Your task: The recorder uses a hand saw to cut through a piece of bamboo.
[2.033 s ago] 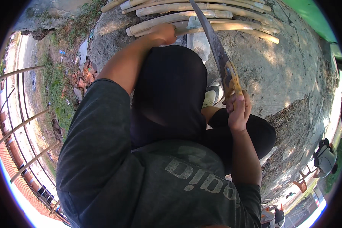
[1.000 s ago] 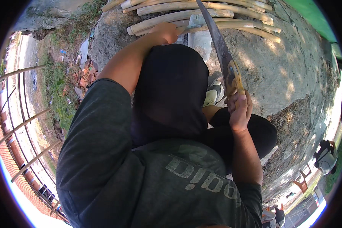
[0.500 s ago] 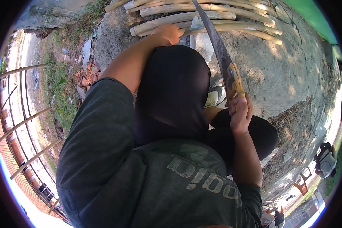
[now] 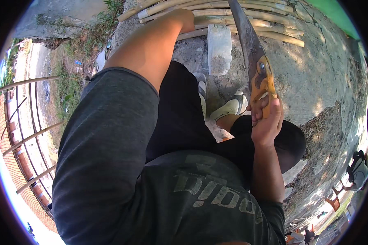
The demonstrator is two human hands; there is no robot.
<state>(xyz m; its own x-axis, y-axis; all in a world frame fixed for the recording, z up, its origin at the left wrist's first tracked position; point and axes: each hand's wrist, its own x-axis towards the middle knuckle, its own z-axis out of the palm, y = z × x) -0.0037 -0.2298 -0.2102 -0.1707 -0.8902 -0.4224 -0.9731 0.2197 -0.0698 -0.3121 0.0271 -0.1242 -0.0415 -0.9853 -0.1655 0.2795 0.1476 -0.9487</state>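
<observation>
My right hand [image 4: 266, 116] grips the yellow handle of a handsaw [image 4: 251, 53], its fingers wrapped through the grip. The saw's dark blade points away from me, its far end overlapping several bamboo poles [image 4: 274, 37] in the picture. At the end of my outstretched arm, my left hand [image 4: 187, 19] is at those poles; its fingers are hidden, so its hold on them cannot be made out. A pale, squared block [image 4: 219, 55] lies on the ground between the poles and my feet, left of the blade.
Rough concrete ground [image 4: 302, 77] spreads to the right, with a green surface [image 4: 331, 16] at the far right. Weeds and litter [image 4: 69, 94] lie left, beside a thin pole fence [image 4: 32, 81]. A brown chair [image 4: 334, 203] stands far off at lower right.
My left hand has reached farther over the poles. My left knee has swung away, uncovering the block and my left shoe. The saw has shifted a little right and nearer me.
</observation>
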